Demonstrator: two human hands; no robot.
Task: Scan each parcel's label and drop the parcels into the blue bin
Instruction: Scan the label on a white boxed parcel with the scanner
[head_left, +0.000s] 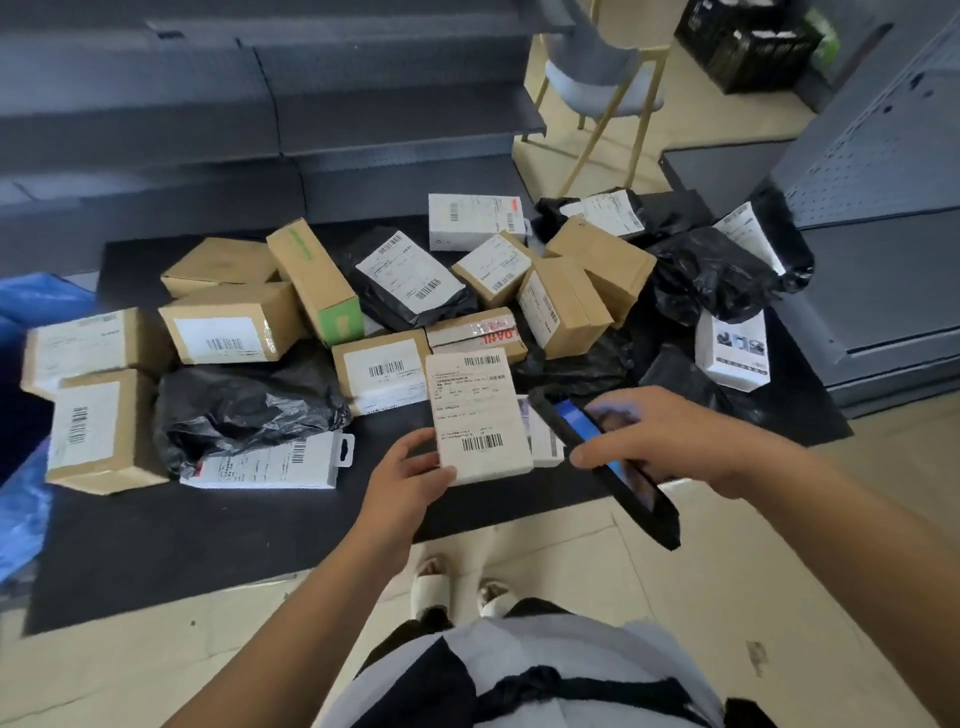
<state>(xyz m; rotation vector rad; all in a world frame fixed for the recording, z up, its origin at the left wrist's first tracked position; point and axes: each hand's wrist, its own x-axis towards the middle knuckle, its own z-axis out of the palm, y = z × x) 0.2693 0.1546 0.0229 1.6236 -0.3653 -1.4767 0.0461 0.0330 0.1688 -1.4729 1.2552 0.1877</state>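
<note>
My left hand (410, 475) grips a small white parcel (475, 415) by its lower left corner, label and barcodes facing up. My right hand (670, 436) holds a black handheld scanner (613, 467) with a lit blue screen, just right of that parcel. Several other parcels lie on the black mat (208, 535): brown cardboard boxes (234, 325), black plastic bags (244, 405), white boxes (475, 221). The blue bin (26, 467) shows at the left edge, partly out of view.
Dark grey metal shelving (260, 104) stands behind the pile and another unit (878, 208) at the right. A chair (602, 83) and a black crate (748, 41) stand at the back. My feet (457, 587) are on beige floor at the mat's edge.
</note>
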